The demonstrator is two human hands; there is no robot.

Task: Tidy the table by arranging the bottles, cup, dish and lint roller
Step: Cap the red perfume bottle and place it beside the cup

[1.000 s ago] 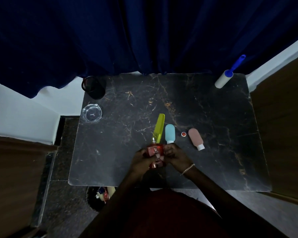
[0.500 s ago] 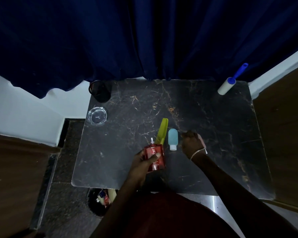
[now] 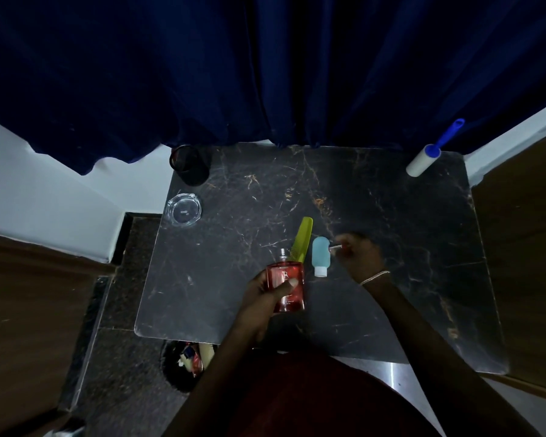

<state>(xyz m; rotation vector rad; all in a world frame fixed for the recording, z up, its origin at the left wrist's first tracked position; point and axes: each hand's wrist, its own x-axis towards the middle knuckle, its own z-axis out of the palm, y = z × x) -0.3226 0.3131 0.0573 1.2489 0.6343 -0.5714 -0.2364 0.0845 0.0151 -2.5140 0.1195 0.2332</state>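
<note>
Above table [image 3: 221, 279], hands [image 3: 267, 298] grip red bottle [image 3: 286, 283].

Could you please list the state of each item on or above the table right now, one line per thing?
Red perfume bottle: held in the left hand, cap off, spray nozzle bare.
Blue bottle: lying flat, capped.
Green comb: lying flat beside the blue bottle.
Glass dish: upright, empty.
Dark cup: upright at the far left corner.
Lint roller: propped at the far right corner.
Right hand: closed on something small, unclear what.
</note>
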